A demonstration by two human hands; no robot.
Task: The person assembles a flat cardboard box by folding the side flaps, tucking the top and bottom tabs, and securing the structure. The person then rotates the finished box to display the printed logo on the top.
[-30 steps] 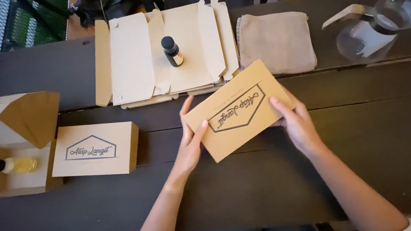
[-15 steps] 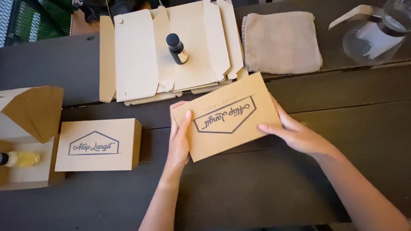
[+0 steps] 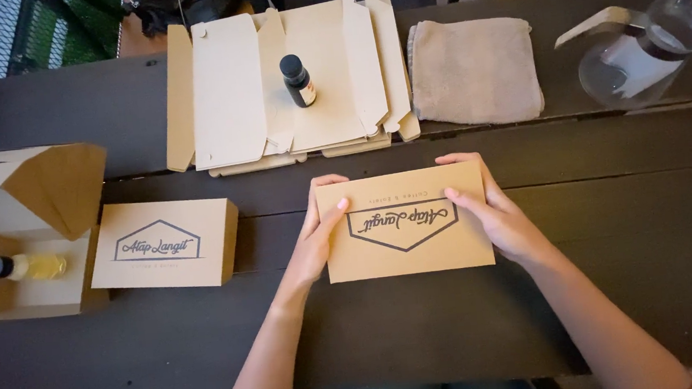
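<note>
A flat brown cardboard box (image 3: 403,221) is held at frame centre on the dark desk (image 3: 632,219), gripped at its side edges by the left hand (image 3: 319,238) and right hand (image 3: 494,216). At upper centre, a small dark bottle (image 3: 298,80) lies, apparently tilted, on stacked flattened cartons (image 3: 229,96).

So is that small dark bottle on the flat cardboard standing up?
Upright: the small dark bottle stands cap-up on the stack of flat cardboard sheets.
</note>
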